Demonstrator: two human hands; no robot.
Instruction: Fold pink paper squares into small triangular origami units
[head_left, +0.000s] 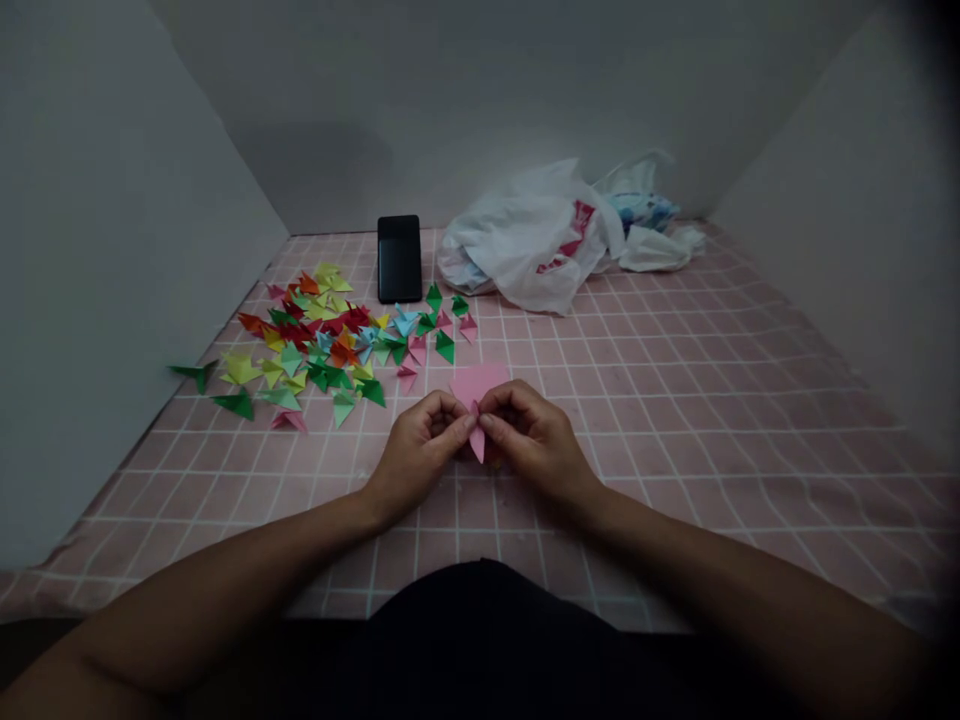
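Between my two hands is a partly folded piece of pink origami paper (478, 447), its narrow pointed end facing me. My left hand (426, 440) pinches its left side between thumb and curled fingers. On the right side, my right hand (536, 437) pinches it the same way, thumbs close together. A flat pink paper (480, 380) shows just beyond my fingertips; whether it joins the folded piece I cannot tell. Something small and yellowish lies under my right hand, mostly hidden.
Many folded paper cranes (330, 375) in several colours lie heaped to the left. Behind them a black phone (399, 260) lies face up. White plastic bags (540, 235) sit against the back wall. A pink checked cloth (675, 400) covers the table, with walls on three sides.
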